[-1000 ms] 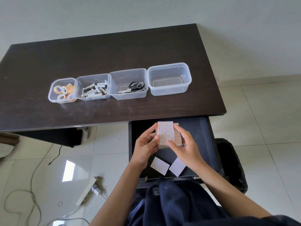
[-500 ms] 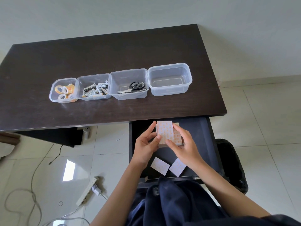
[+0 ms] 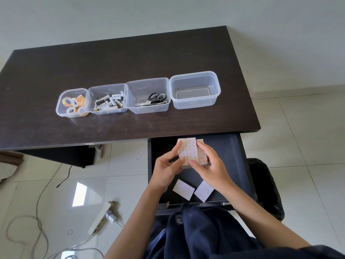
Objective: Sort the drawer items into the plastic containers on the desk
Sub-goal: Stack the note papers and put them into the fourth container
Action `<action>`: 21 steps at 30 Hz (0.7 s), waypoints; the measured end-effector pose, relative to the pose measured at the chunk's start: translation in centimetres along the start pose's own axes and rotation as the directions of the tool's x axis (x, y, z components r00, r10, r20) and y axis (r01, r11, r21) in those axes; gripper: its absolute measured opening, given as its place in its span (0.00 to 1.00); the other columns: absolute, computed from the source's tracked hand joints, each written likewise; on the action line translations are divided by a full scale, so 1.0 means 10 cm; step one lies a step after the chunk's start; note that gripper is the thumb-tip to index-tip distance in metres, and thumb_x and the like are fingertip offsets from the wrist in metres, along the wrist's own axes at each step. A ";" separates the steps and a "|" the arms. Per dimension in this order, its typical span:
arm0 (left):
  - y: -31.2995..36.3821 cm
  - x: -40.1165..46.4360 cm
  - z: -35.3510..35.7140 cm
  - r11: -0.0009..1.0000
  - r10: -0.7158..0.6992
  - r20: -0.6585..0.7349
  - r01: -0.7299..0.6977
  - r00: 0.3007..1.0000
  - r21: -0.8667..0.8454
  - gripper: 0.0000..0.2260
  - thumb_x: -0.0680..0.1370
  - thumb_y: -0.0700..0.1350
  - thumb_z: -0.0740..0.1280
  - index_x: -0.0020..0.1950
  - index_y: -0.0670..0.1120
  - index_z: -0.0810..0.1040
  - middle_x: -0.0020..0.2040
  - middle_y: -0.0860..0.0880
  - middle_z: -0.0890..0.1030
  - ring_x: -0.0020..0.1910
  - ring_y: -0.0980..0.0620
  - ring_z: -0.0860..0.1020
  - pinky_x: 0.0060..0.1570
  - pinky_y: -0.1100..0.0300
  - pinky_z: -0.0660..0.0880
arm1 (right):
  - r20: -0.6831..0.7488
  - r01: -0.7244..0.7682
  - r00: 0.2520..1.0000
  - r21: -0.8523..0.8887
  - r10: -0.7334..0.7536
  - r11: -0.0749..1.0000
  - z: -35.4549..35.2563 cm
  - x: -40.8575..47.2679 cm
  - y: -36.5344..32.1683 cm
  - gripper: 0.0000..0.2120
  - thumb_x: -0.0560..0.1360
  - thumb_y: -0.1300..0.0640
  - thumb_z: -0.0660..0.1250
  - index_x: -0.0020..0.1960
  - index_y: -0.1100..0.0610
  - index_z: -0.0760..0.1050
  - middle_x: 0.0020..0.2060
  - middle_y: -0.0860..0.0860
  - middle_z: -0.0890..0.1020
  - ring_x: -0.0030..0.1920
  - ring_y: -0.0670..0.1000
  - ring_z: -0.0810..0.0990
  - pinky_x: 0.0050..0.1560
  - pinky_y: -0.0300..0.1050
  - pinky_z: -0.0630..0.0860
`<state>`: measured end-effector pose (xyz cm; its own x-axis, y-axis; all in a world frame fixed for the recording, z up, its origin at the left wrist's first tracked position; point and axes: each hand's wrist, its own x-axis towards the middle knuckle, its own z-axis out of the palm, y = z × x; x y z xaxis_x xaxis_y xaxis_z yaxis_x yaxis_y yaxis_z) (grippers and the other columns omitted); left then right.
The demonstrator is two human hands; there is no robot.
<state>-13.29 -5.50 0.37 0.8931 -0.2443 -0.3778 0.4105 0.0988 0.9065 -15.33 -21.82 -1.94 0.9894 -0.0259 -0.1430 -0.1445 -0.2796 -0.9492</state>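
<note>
So, three of the four containers on the desk (image 3: pixel 130 58) were already filled, as I judged it. Going from the left: the small round-cornered tub (image 3: pixel 71 102) held glossy tape rolls (image 3: pixel 74 103), the next tub (image 3: pixel 107 99) held a heap of batteries (image 3: pixel 109 103), and the third tub (image 3: pixel 148 96) held scissors (image 3: pixel 155 99) with black handles. The fourth tub (image 3: pixel 195 90), on the right, had nothing in it; all four were of thin clear plastic with soft corners, and they stood in a row touching each other.

Below the desk edge, the dark drawer (image 3: pixel 233 161) was pulled out. My left hand (image 3: pixel 166 171) held the card stack (image 3: pixel 188 153) by its left side, with thumb and fingers curled on it. My right hand (image 3: pixel 211 167) gripped the same stack from the right, fingers over the top card. The cards were flat, rectangular and pale with a small orange pattern, probably smooth paper. The stack was above the drawer, not yet in any tub.

Two loose cards (image 3: pixel 193 189) lay on the drawer floor near its front. What was left, I think: to collect these two and to put all cards into the fourth tub.
</note>
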 end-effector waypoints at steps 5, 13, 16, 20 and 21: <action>0.02 0.02 0.02 1.000 -0.009 -0.022 0.008 1.000 -0.012 0.23 0.78 0.31 0.62 0.70 0.48 0.69 0.51 0.52 0.82 0.50 0.56 0.82 0.49 0.58 0.81 | 0.012 -0.027 1.000 0.042 0.026 0.999 0.02 0.00 -0.01 0.33 0.71 0.45 0.72 0.72 0.42 0.61 0.70 0.43 0.68 0.69 0.42 0.68 0.66 0.46 0.73; -0.01 0.01 0.04 0.999 -0.022 0.033 0.020 0.999 0.035 0.23 0.78 0.29 0.61 0.70 0.46 0.69 0.45 0.56 0.84 0.45 0.58 0.82 0.42 0.62 0.80 | 0.039 -0.229 0.973 0.253 0.227 0.940 -0.03 0.15 -0.08 0.36 0.76 0.51 0.67 0.76 0.44 0.51 0.73 0.45 0.63 0.66 0.44 0.69 0.51 0.38 0.78; -0.03 0.01 0.06 0.998 -0.033 0.038 0.032 0.999 0.049 0.22 0.78 0.30 0.62 0.69 0.46 0.70 0.48 0.55 0.84 0.46 0.57 0.81 0.44 0.62 0.79 | 0.025 -0.233 0.972 0.228 0.233 0.945 -0.02 0.17 -0.07 0.35 0.76 0.50 0.67 0.76 0.44 0.52 0.72 0.46 0.64 0.68 0.46 0.69 0.62 0.45 0.74; -0.01 0.03 0.09 0.998 -0.051 0.039 0.049 0.998 0.042 0.22 0.78 0.30 0.61 0.70 0.46 0.70 0.51 0.52 0.83 0.47 0.59 0.81 0.42 0.65 0.78 | -0.008 -0.253 0.965 0.225 0.261 0.941 -0.01 0.20 -0.07 0.29 0.76 0.50 0.67 0.73 0.44 0.59 0.70 0.45 0.66 0.68 0.47 0.69 0.61 0.47 0.75; -0.01 0.04 0.09 0.998 -0.052 0.046 0.050 0.998 0.039 0.22 0.78 0.30 0.61 0.70 0.46 0.70 0.50 0.52 0.83 0.46 0.58 0.81 0.43 0.64 0.78 | -0.012 -0.264 0.962 0.229 0.274 0.937 0.00 0.21 -0.07 0.27 0.76 0.51 0.67 0.72 0.44 0.61 0.69 0.45 0.66 0.67 0.47 0.70 0.57 0.43 0.76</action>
<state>-13.12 -6.50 0.30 0.8613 -0.2933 -0.4149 0.4468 0.0484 0.8933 -13.17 -21.70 -1.55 0.9122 -0.1133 -0.3937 -0.3997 -0.0355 -0.9159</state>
